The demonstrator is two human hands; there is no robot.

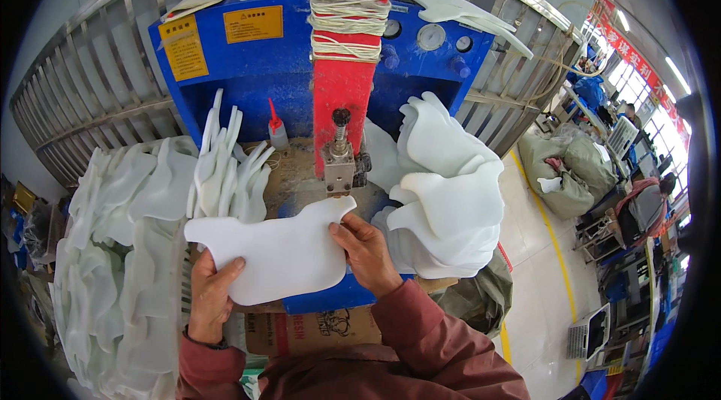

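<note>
A white, flat, curved foam-like pad [274, 253] is held level between my two hands, in front of a blue machine [278, 47] with a red upright arm [342, 92]. My left hand [214, 287] grips its left lower edge, thumb on top. At its upper right corner my right hand [364, 253] pinches the edge with thumb and fingers. That corner lies right at the metal head [340, 167] of the arm; I cannot tell whether they touch. Behind the pad, more white pads [225, 175] stand on edge. A heap of like pads [451, 197] rests right of the head.
Many stacked pads [128, 250] fill the left side. A small bottle with a red nozzle [277, 129] stands behind. A metal railing [120, 107] runs around the back. To the right are a tiled floor with a yellow line [552, 227], green sacks [563, 171] and a grey crate [588, 332].
</note>
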